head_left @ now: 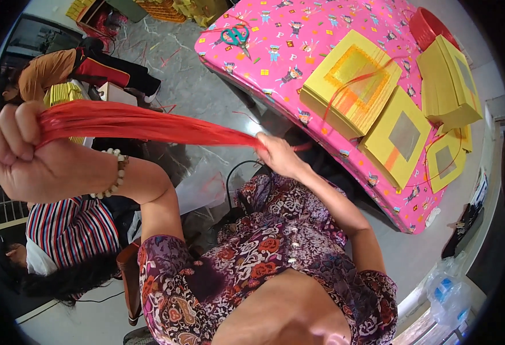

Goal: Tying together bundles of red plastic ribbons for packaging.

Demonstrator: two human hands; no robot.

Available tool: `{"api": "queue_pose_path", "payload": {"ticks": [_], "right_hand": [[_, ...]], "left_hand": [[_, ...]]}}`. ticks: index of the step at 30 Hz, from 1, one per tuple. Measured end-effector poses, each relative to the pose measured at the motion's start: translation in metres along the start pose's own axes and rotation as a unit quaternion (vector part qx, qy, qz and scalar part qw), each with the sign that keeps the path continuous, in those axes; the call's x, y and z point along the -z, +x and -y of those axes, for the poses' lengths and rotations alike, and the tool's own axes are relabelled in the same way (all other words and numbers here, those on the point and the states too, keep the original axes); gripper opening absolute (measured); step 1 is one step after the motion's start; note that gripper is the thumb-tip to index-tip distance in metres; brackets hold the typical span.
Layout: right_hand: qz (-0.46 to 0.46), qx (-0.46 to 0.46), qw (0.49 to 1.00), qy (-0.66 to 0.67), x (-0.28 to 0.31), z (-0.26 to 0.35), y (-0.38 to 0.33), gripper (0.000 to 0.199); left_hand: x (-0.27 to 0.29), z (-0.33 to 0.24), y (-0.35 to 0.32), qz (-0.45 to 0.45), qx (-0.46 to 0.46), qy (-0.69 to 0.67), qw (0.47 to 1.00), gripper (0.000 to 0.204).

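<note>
Head view: we hold a bundle of thin red strings (143, 123) taut in the air beside the pink table (275, 52). Our left hand (31, 152) grips one end in a fist, and our right hand (278, 154) pinches the other.

Bright even daylight, fisheye-bent dark edges
</note>
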State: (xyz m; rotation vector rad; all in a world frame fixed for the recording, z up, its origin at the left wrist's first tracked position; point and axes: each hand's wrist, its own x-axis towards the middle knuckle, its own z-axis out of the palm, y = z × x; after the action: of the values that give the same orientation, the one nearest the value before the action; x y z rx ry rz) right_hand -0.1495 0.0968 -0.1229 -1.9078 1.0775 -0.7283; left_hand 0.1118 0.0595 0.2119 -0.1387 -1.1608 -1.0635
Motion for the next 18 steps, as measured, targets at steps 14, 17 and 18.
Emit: {"api": "queue_pose_path", "payload": {"ticks": [14,17,18], "right_hand": [[-0.063,-0.049,0.988,-0.132,0.060,0.032,0.017,0.018],[-0.033,-0.020,0.976,-0.215,0.064,0.057,0.025,0.017],[-0.035,-0.022,0.976,-0.216,0.063,0.062,0.027,0.017]], "left_hand": [[0.112,0.124,-0.110,0.208,0.344,0.757,0.515,0.041],[0.099,0.132,-0.130,0.281,0.287,0.748,0.529,0.072],[0.081,0.137,-0.130,0.237,0.269,0.719,0.595,0.066]]}}
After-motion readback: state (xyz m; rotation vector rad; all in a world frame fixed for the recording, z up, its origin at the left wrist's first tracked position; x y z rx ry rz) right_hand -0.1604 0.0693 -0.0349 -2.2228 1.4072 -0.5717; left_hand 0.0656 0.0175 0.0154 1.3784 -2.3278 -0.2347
